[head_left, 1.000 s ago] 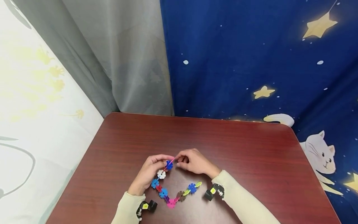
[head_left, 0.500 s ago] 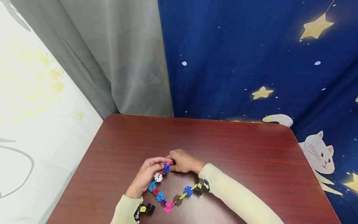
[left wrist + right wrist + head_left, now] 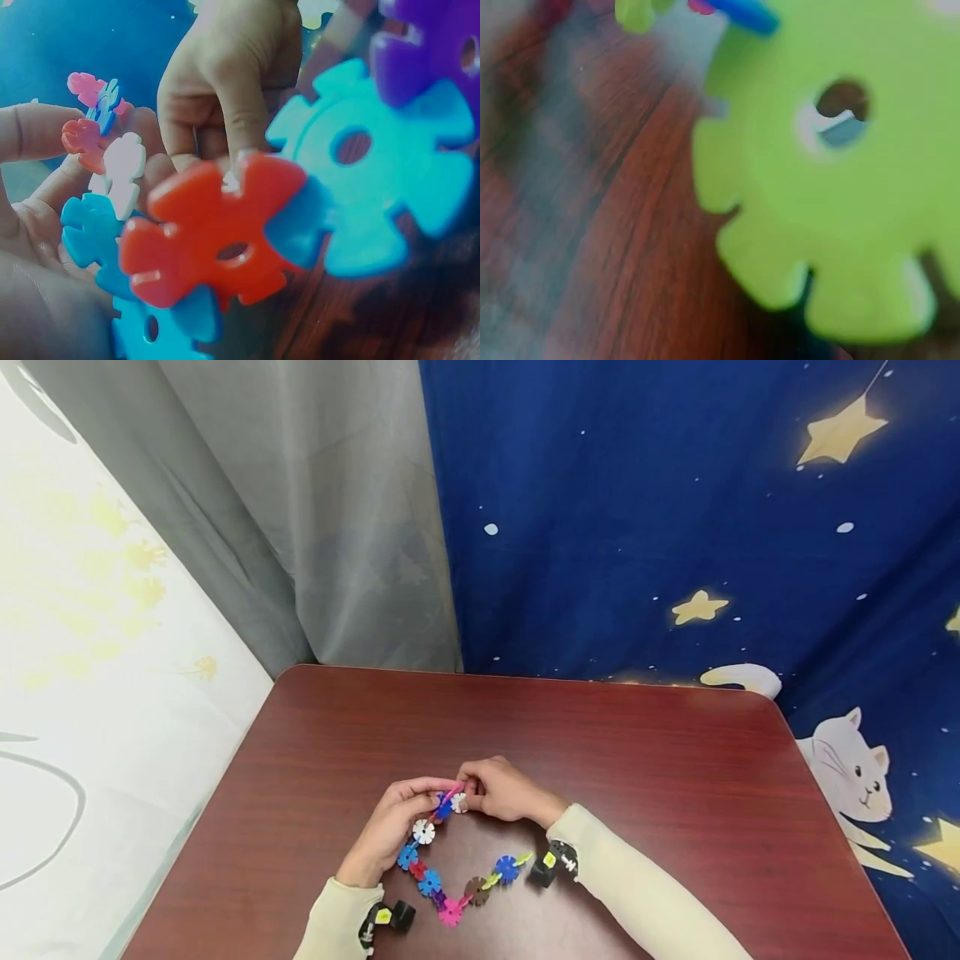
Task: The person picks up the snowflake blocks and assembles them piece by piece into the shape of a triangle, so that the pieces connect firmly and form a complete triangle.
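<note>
A chain of slotted plastic snowflake discs curves between my hands in the head view, with a pink disc [image 3: 451, 912] at its near bend. My left hand [image 3: 393, 827] pinches the chain's far-left end, by a blue disc and a pink one. My right hand [image 3: 506, 791] meets it there, thumb and fingers pinching a white snowflake disc [image 3: 459, 802]. Whether that disc is joined to the pink one I cannot tell. Close up in the left wrist view are a red disc [image 3: 217, 232] and a light-blue disc [image 3: 360, 157]. A lime-green disc [image 3: 817, 217] fills much of the right wrist view.
The brown wooden table [image 3: 637, 752] spreads beyond and to both sides of the hands. A grey curtain [image 3: 367, 527] and a blue star-patterned curtain [image 3: 600, 568] hang behind it. The chain's other end, with lime discs, lies near my right wrist camera [image 3: 546, 867].
My right hand first moved left, close against my left fingers, then drew back slightly to the right. A white disc now shows at its fingertips. My left hand has stayed nearly in place.
</note>
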